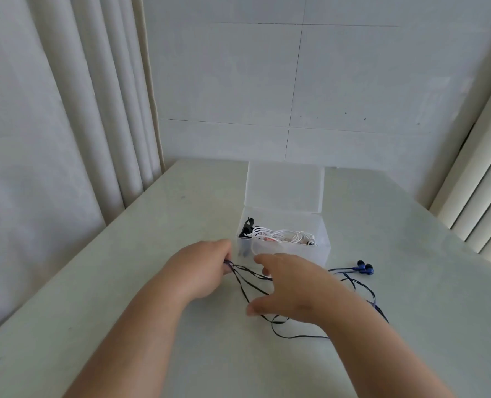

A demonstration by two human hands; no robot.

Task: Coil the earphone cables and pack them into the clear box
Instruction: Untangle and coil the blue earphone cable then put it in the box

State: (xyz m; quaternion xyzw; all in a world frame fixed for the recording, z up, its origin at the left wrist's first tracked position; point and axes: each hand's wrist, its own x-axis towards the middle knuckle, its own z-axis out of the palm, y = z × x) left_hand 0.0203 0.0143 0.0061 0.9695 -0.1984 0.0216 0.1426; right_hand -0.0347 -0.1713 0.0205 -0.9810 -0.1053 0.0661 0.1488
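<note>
A clear box (pixel 323 248) stands open on the table, its lid (pixel 284 186) tipped up behind it. Coiled white earphones (pixel 281 234) and a black set (pixel 247 228) lie inside. A dark blue earphone cable (pixel 250 285) sprawls loose in front of the box, its two blue earbuds (pixel 364 267) lying to the right. My left hand (pixel 204 268) pinches one end of this cable just left of the box. My right hand (pixel 287 285) hovers over the strands with spread fingers; whether it holds a strand I cannot tell.
The pale table (pixel 123 282) runs back to a white tiled wall (pixel 267 81). Cream curtains (pixel 52 110) hang along the left side, and a ribbed white panel (pixel 485 196) stands at the right.
</note>
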